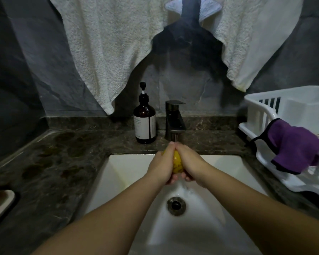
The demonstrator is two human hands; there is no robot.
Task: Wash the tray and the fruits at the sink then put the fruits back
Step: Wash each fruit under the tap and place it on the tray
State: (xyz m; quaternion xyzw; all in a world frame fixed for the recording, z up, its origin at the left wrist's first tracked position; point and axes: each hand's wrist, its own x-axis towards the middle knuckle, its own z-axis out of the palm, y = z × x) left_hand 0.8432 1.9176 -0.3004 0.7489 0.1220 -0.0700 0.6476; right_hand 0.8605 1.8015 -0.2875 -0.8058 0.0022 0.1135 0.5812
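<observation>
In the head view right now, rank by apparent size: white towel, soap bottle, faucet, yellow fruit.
1. white towel, by far the largest.
2. soap bottle.
3. faucet.
4. yellow fruit, though both hands hide much of it, so its rank is unsure.

Both hands, left hand (162, 162) and right hand (189, 163), are gripping a yellow fruit (177, 161) under the running tap (175, 120) over the sink's (118, 173) back edge

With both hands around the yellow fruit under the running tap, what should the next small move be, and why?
Probably turn the yellow fruit within the grip of the left hand and right hand. Water from the faucet lands at its top near the fingertips, and the palms cover its sides.
</observation>
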